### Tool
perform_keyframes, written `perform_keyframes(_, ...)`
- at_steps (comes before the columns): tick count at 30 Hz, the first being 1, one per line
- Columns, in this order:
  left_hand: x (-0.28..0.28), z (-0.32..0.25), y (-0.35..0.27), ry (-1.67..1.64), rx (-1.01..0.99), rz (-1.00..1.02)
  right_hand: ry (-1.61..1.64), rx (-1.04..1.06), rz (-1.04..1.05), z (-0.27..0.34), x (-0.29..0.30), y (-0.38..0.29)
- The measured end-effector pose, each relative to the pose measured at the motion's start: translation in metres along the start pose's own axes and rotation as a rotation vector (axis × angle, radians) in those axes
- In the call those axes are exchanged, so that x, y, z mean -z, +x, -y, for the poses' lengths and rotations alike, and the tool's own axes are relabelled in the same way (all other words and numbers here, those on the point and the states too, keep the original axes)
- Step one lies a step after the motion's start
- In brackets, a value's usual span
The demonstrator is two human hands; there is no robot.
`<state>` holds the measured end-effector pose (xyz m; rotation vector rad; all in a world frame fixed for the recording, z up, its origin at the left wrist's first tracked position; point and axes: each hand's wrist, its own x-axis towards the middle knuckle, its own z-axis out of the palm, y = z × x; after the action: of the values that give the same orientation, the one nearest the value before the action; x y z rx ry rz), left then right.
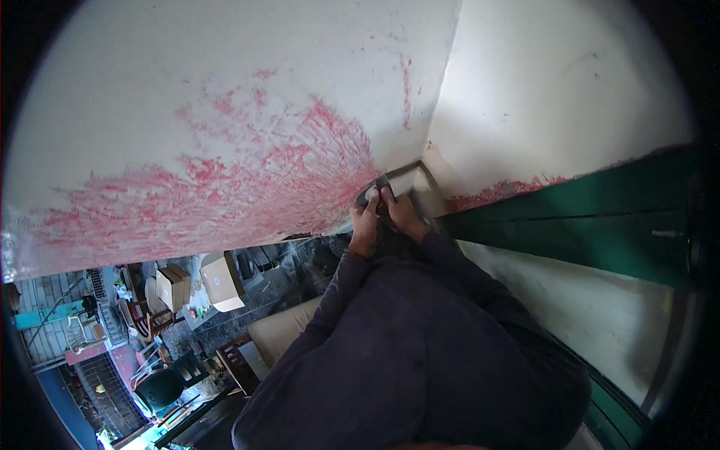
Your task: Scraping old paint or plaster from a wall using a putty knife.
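Both hands meet low on a white wall with red patches (270,174), close to the room's inner corner. A small flat grey piece (385,182), a blade or folded abrasive sheet, lies between my fingers; which it is I cannot tell. My left hand (365,224) grips its left side with the thumb pressed on top. On its other side, my right hand (407,215) holds it with its thumb beside the first. The piece appears to touch the wall at the right end of the red area. Most fingers are hidden under it.
A dark green board (574,219) juts from the right wall (540,90), close to my right arm. Far below on the left are an open cardboard box (220,281), a closed box (173,287), a wooden chair (147,320) and a dark tiled floor (281,281).
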<state>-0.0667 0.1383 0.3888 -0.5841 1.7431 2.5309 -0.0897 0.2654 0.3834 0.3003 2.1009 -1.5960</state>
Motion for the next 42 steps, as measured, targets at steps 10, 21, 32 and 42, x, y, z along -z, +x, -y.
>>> perform_keyframes(10, -0.005, -0.007, 0.003, 0.030, -0.055, 0.025, 0.178, 0.107, -0.104, -0.012, -0.011, 0.004)
perform_keyframes(21, 0.000, 0.007, 0.013, 0.016, -0.005, 0.005, 0.000, 0.201, -0.055, -0.015, -0.002, 0.017)
perform_keyframes(32, -0.004, 0.001, 0.007, 0.026, -0.150, -0.046, 0.163, 0.244, -0.032, 0.011, -0.002, 0.005)
perform_keyframes(42, 0.005, 0.004, 0.009, 0.011, -0.136, -0.047, 0.335, -0.025, 0.163, -0.007, -0.006, 0.010)
